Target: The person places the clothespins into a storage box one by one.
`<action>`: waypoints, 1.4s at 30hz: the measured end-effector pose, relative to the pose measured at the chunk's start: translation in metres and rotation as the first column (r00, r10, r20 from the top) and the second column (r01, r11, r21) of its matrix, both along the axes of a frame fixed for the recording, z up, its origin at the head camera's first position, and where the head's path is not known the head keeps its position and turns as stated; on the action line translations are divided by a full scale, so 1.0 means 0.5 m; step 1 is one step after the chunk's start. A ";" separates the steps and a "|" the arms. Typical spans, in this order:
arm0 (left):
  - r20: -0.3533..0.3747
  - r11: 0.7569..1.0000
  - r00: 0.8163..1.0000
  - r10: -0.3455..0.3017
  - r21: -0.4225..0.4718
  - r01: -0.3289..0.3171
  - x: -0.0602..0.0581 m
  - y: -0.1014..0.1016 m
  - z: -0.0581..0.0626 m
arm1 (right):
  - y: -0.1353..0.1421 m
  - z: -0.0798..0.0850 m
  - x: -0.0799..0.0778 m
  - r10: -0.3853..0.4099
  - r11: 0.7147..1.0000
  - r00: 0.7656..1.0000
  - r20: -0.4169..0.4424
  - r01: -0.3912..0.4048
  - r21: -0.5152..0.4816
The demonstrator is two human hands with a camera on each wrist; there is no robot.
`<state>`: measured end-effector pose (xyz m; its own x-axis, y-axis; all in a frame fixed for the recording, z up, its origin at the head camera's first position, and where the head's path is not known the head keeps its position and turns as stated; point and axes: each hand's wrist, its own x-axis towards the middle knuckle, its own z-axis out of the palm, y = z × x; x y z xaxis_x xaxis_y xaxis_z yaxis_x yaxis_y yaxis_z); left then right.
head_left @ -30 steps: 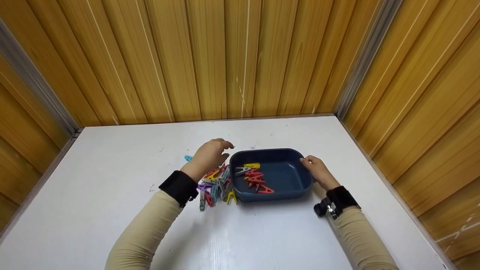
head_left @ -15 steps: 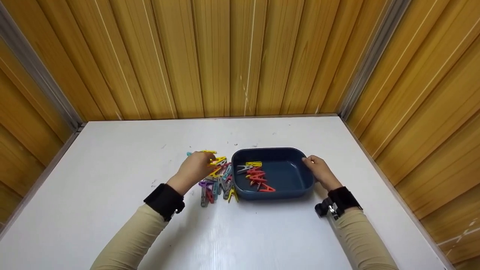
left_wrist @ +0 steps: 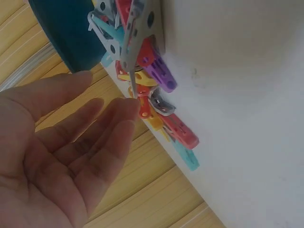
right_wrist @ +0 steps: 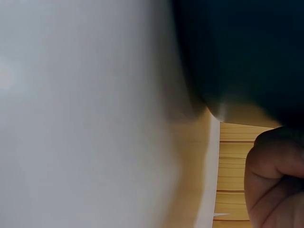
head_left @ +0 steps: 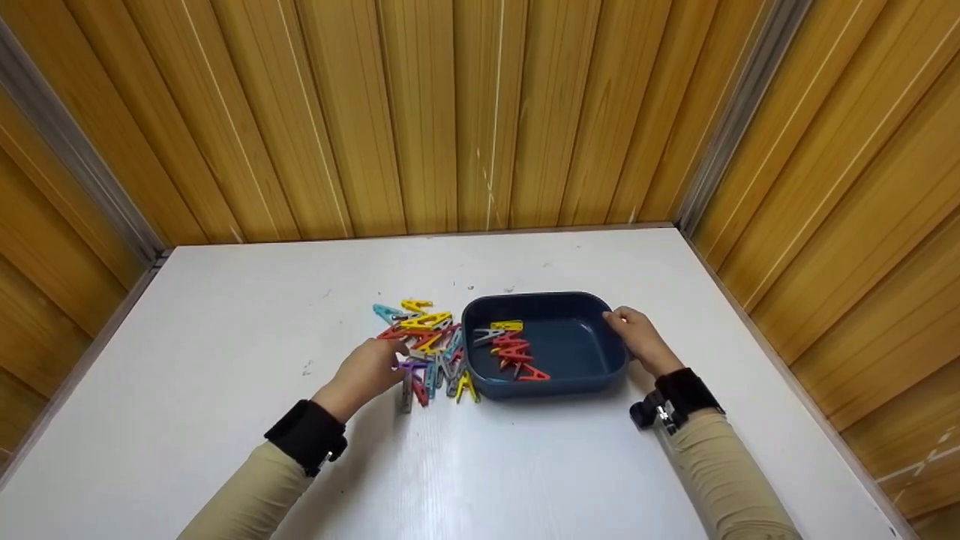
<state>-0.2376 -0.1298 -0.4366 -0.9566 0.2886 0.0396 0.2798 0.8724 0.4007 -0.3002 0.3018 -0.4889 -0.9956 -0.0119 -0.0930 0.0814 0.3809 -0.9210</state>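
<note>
My left hand (head_left: 365, 377) is at the left edge of a pile of plastic clothespins (head_left: 426, 321), near a purple clothespin (head_left: 412, 365). In the left wrist view, its fingers (left_wrist: 107, 156) are loosely bent with a gap to the thumb, and no clothespin is between them. A grey clothespin (left_wrist: 142, 50) stands out close to the fingertips there. With its thumb over the rim, my right hand (head_left: 643, 343) grips the right end of a dark blue bin (head_left: 574, 356). Several red clothespins (head_left: 513, 352), a yellow one (head_left: 507, 325) and a grey one lie in the bin's left part.
The pile touches or nearly touches the bin's left wall, with a yellow clothespin (head_left: 466, 385) by its front left corner. A white table (head_left: 247, 337) carries everything. Wood-look panels (head_left: 420, 120) rise behind it and at both sides.
My left hand has drawn back from beside the bin's rim, over the pile, to its near left edge. The yellow and red clothespins it covered now show. My right hand keeps its grip.
</note>
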 end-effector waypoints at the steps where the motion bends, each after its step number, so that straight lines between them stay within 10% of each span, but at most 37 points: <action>1: 0.011 1.000 1.000 0.001 0.009 -0.001 0.001 -0.001 -0.003 | 0.000 0.000 0.000 -0.001 1.000 1.000 -0.002 0.001 -0.001; 12: 0.147 0.997 0.987 0.064 0.020 -0.068 0.008 -0.006 -0.028 | 0.000 -0.002 -0.002 -0.004 1.000 1.000 -0.001 0.004 -0.001; 42: 0.142 0.982 0.972 0.188 -0.054 -0.182 0.021 0.012 -0.054 | 0.000 -0.002 -0.001 0.004 1.000 1.000 0.000 -0.004 -0.028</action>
<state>-0.2271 -0.1239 -0.4638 -0.9882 0.1046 -0.1119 0.0533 0.9197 0.3889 -0.3005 0.3019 -0.4900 -0.9956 -0.0187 -0.0921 0.0795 0.3557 -0.9312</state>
